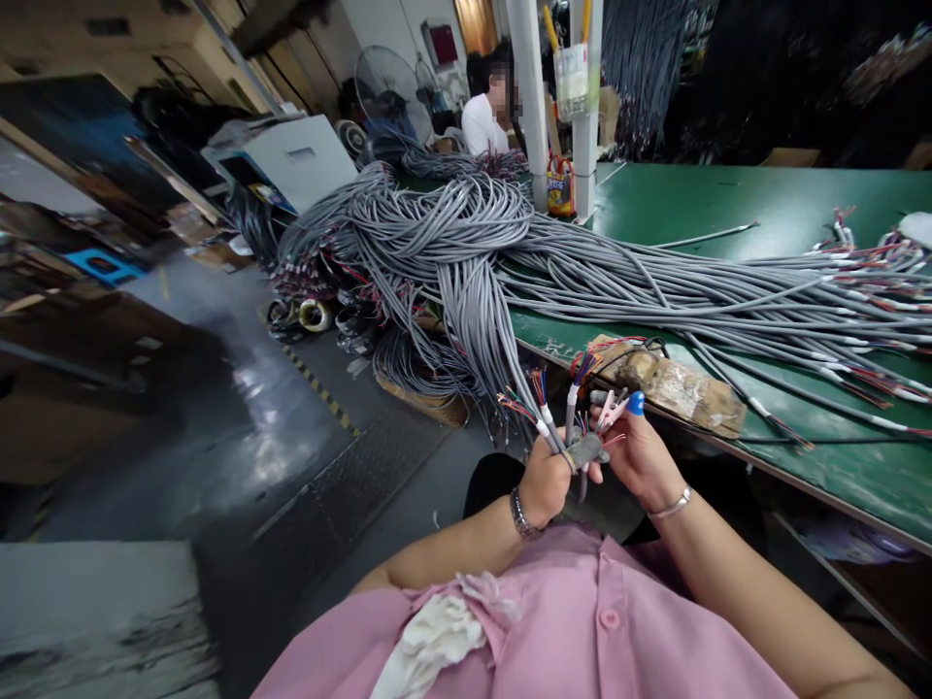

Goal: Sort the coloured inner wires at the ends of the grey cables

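My left hand (549, 478), with a dark bracelet at the wrist and grey covering on a finger, is closed around several grey cables (551, 429). Their stripped ends fan out in orange, blue, red and green wires. Close on its right, my right hand (645, 456) wears a blue cap (636, 402) on one fingertip and pinches a small pale pink clip-like piece (612, 412) beside thin coloured wires. Grey cables run from the big bundle (473, 291) down toward my hands.
A green table (793, 209) carries long grey cables with white-banded ends. A taped wooden block (677, 390) lies at its near edge. A white post (528, 97) rises behind the bundle. Beyond it, a person in white (481, 124) sits near a fan (393, 92).
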{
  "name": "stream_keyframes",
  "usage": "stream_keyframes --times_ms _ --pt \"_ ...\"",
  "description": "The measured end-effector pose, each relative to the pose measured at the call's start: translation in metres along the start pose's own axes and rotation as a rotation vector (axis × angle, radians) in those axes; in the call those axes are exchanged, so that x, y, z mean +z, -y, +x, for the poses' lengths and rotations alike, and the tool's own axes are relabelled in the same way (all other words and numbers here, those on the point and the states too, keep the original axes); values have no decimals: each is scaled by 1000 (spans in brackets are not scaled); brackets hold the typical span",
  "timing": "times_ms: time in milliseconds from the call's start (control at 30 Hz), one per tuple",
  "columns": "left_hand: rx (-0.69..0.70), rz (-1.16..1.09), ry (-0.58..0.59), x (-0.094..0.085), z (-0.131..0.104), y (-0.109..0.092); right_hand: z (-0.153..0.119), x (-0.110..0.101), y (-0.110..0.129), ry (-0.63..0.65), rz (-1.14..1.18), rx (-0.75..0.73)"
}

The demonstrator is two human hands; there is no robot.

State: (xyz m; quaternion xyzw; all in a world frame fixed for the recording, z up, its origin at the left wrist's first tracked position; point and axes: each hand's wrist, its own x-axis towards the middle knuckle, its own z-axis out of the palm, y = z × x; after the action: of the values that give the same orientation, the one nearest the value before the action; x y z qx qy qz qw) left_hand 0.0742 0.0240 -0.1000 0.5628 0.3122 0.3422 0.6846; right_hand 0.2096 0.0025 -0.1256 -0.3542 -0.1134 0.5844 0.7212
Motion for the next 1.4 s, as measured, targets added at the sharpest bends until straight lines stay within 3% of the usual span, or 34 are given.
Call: stream_keyframes --times_ms 467,700,867,1000,1167,1233,1400 --pt "-4 43 -3 -2 0 4 0 4 1 -45 119 -3" --pt "32 10 -1 -4 -5 7 -6 0 5 73 139 105" --pt "30 11 38 -8 -12 8 -7 -3 8 100 106 102" --pt "44 24 34 -8 -13 5 -10 -3 8 82 -5 17" --pt "41 66 -33 -3 -11 2 -12 -7 2 -75 -259 -311" --pt "47 87 -58 -1 -10 3 -11 -7 1 -99 -297 -348" --pt "63 145 -79 2 -8 7 -8 0 2 49 -144 -130"
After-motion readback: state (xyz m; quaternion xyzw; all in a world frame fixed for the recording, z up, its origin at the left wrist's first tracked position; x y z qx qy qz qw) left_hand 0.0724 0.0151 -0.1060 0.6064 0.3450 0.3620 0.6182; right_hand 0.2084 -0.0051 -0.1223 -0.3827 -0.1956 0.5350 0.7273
